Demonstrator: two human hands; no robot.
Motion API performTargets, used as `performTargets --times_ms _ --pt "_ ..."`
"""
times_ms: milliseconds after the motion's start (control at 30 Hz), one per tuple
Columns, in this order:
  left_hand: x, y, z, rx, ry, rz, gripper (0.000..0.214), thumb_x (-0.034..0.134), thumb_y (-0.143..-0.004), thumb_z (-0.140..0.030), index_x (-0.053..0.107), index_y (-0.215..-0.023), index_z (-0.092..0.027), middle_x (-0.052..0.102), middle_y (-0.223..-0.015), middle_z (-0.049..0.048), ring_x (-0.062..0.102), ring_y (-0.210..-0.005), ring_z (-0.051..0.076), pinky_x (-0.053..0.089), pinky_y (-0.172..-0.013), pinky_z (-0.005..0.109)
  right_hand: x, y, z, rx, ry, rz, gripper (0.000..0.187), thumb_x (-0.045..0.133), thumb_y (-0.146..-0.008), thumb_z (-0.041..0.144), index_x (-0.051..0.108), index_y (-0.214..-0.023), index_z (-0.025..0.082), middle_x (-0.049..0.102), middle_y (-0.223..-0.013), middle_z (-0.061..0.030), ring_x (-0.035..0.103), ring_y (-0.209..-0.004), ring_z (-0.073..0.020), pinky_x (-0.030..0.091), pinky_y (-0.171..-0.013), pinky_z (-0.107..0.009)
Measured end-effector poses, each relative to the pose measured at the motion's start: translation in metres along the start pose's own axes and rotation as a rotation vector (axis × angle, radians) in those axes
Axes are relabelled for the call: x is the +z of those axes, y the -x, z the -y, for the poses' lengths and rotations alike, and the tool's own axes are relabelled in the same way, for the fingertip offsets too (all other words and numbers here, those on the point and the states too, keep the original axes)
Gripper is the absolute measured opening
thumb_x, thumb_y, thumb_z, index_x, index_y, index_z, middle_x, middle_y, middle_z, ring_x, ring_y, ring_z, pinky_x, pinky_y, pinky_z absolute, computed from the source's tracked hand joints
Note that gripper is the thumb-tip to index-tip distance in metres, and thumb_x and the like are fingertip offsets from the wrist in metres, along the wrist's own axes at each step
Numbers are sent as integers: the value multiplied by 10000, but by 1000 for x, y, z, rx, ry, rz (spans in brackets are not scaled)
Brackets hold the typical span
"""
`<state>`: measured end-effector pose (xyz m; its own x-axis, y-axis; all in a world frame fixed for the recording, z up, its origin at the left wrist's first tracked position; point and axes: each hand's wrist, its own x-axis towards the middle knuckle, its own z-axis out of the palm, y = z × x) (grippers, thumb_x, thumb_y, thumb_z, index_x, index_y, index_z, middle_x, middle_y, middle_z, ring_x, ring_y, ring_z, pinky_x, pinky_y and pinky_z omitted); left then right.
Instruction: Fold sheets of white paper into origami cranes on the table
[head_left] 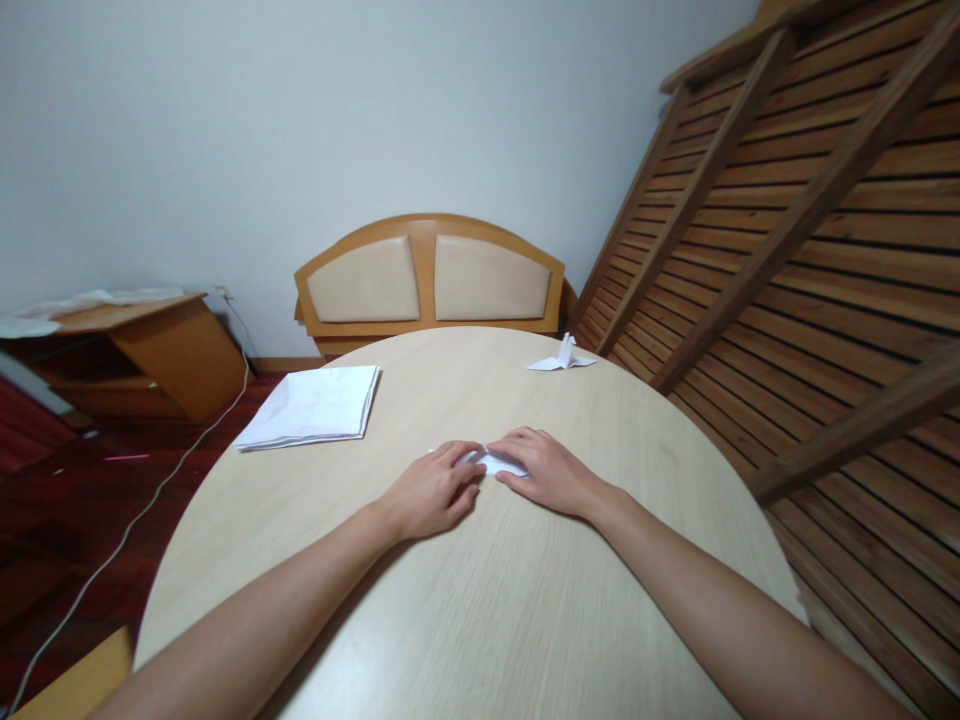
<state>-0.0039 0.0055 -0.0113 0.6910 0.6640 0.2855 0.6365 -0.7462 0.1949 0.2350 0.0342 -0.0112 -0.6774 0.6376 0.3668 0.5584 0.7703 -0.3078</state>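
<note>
A small piece of folded white paper (pixel 496 463) lies at the middle of the round table (pixel 480 600), between my two hands. My left hand (pixel 439 487) holds its left end, thumb and fingers closed on the edge. On the right end, my right hand (pixel 550 470) grips it with the fingers along the far edge and the thumb at the near edge. Both hands rest low against the tabletop. My fingers hide the ends of the paper, so its full shape cannot be made out.
A white paper crane (pixel 564 355) stands at the table's far right. A stack of white paper (pixel 315 405) lies at the far left. Beyond are a padded headboard (pixel 424 275), a leaning slatted wooden frame (pixel 817 230), a wooden cabinet (pixel 161 360) and a white cable (pixel 161 487).
</note>
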Motion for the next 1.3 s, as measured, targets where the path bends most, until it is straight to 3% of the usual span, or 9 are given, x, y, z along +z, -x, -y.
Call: performTargets --times_ms 133,233,533,733,967,1067,1133,1200,1300 --pt "3 1 2 -9 -7 -1 294 510 -948 -260 624 -1209 -189 462 -1520 145 467 -1382 280 447 -1117 451 -1 -1 2 -21 31 42 265 579 -970 270 692 -1203 216 725 -1138 -105 638 -1071 -248 495 -948 -428" --pt "7 2 6 -10 3 35 315 496 -966 -276 596 -1249 -181 517 -1489 132 460 -1402 266 411 -1154 447 2 -1 3 -56 38 70 258 548 -987 241 702 -1193 219 722 -1207 -95 632 -1144 -257 483 -1001 -449" --pt "9 3 11 -38 -6 40 375 519 -971 -335 566 -1301 -164 503 -1497 157 441 -1418 287 387 -1160 491 7 9 11 32 -66 267 758 483 -973 580 294 -1571 153 258 -1627 -166 231 -1517 -289 204 -1241 -501" --pt "-2 4 11 -32 -49 89 401 419 -1023 -371 548 -1368 -213 533 -1477 128 473 -1394 285 412 -1131 485 7 11 9 42 -58 301 825 477 -948 645 254 -1584 170 226 -1636 -159 186 -1526 -308 144 -1244 -538" --pt "-17 1 2 -120 -182 29 313 392 -1015 -295 683 -1000 -180 708 -1072 131 652 -1125 289 497 -1013 485 10 12 8 63 -31 283 850 486 -927 678 250 -1588 198 225 -1642 -144 202 -1522 -323 157 -1237 -540" --pt "-14 0 1 -169 -182 -47 338 404 -1008 -304 641 -1190 -145 658 -1280 168 597 -1242 307 473 -1057 493 10 10 10 75 -12 283 860 479 -918 699 267 -1585 199 241 -1640 -140 211 -1518 -332 170 -1233 -532" --pt "-6 0 2 -156 -132 -48 455 406 -1009 -315 491 -1411 -120 494 -1499 174 461 -1398 294 412 -1132 475 10 9 12 75 6 287 871 469 -912 714 293 -1576 178 257 -1635 -149 215 -1516 -340 174 -1231 -530" --pt "3 0 5 -134 -76 25 537 393 -1014 -325 375 -1505 -109 371 -1583 163 351 -1470 281 347 -1182 474 10 9 12 68 18 286 875 461 -912 720 310 -1569 161 271 -1630 -157 223 -1513 -343 180 -1228 -527" --pt "12 0 9 -127 -21 116 555 359 -1027 -347 337 -1532 -117 358 -1589 150 320 -1484 272 304 -1203 482 8 9 10 47 19 272 854 468 -922 701 307 -1570 170 284 -1626 -147 240 -1509 -330 201 -1221 -517"
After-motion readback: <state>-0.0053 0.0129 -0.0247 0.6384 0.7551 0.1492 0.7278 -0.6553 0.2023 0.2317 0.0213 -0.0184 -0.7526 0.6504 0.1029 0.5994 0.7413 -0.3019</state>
